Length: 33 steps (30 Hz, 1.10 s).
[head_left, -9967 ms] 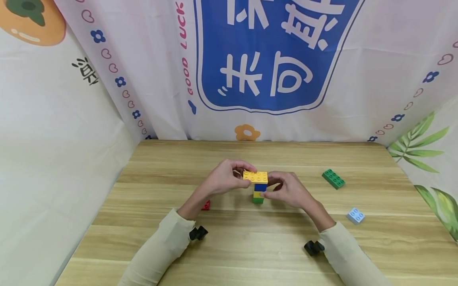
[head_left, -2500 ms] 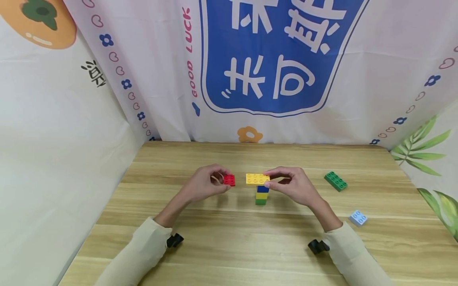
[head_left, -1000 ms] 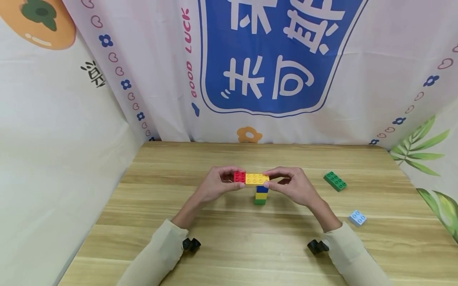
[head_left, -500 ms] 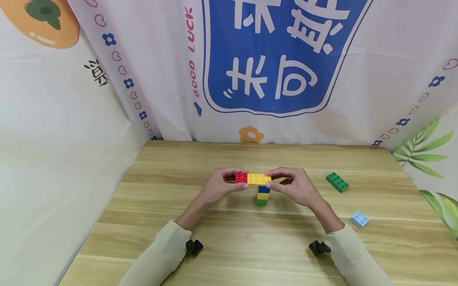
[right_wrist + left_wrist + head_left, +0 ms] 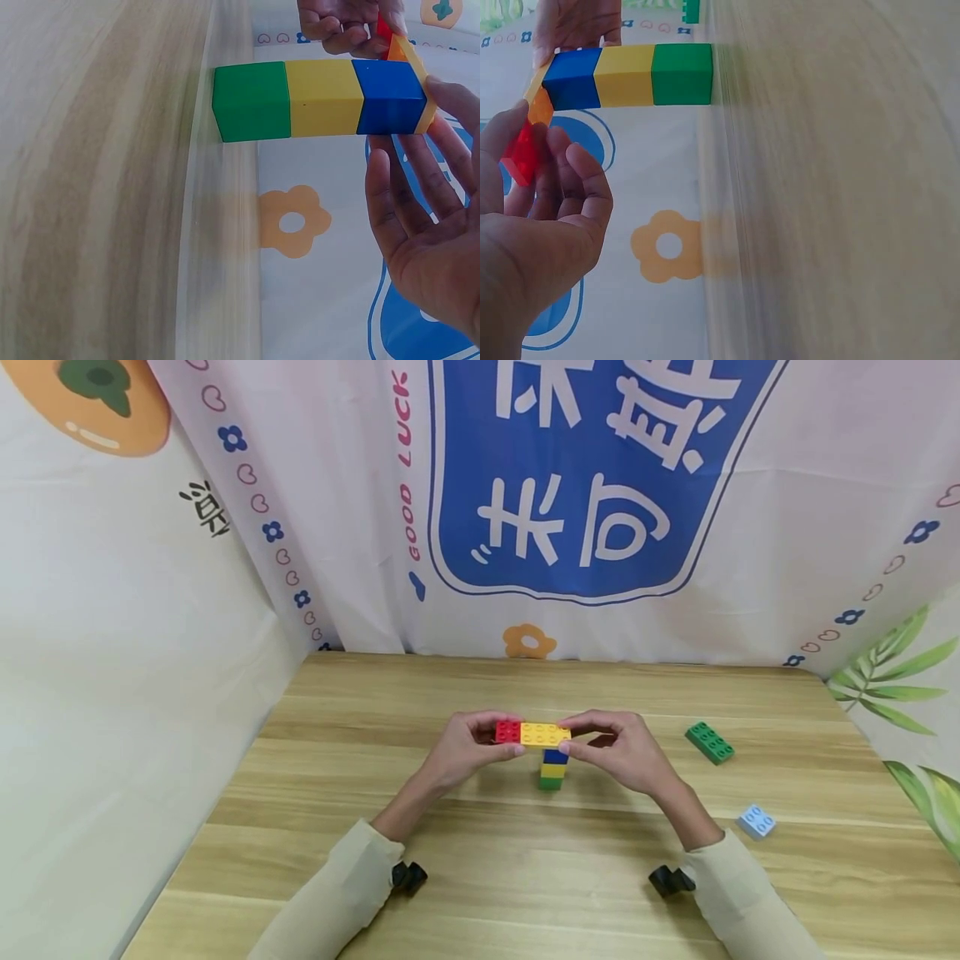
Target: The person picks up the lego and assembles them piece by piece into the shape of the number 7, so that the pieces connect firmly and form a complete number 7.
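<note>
The head view is bright and evenly lit, with faint, soft-edged shadows below the fingers (image 5: 594,718) and a pale sheen across the near tabletop (image 5: 555,877); both wrist views are dimmer, greyer and hazy, the tabletop there soft and out of focus

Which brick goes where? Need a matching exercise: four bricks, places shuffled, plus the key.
1. red plastic brick
2. dark-blue cube-shaped plastic block
3. green cube-shaped plastic block
4. light-blue four-stud plastic brick

A. directly above the yellow cube-shaped plastic block
B. lying apart on the wooden table
C. held by the left hand
D. directly below the yellow block

Pairs: 1-C, 2-A, 3-D, 4-B
</note>
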Available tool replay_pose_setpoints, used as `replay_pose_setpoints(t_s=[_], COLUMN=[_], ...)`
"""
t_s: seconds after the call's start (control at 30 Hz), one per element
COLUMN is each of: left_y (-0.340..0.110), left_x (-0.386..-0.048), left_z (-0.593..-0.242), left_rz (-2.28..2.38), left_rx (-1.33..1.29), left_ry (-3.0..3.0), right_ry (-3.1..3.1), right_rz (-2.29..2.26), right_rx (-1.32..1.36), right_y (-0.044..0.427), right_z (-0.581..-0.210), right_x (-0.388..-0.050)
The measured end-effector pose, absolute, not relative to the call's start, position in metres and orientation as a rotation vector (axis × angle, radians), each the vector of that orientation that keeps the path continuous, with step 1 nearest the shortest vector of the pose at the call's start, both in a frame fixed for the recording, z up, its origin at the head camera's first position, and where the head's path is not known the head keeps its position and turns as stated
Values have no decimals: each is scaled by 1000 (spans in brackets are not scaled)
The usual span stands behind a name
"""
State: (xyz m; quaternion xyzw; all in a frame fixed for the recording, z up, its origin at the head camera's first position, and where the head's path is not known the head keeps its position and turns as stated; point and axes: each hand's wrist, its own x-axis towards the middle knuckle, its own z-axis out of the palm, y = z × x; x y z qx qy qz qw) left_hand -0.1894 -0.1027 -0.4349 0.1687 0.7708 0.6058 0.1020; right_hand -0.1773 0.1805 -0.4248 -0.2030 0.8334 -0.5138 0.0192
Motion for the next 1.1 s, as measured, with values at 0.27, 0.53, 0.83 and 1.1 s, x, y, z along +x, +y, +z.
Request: replay_pose_setpoints(t_s=[0.27, 0.53, 0.83, 1.1], left_y=[-102, -102, -102, -101], left_x=[-189, -188, -187, -188], left_z=[-432, -431, -429, -428], left_rz=[1765, 1756, 1748, 1720], left_rx=[502, 510, 489, 456], left_ry=[2287, 2306, 2307, 2327], right_ry=[2593, 2610, 2732, 2897], right_rz=[-1585, -1536, -1474, -1346], right_rx=[-629, -647, -545, -439], right_y=[181, 184, 216, 257], right_z=[-425, -420, -418, -425], right_x=[-177, -177, -179, -181])
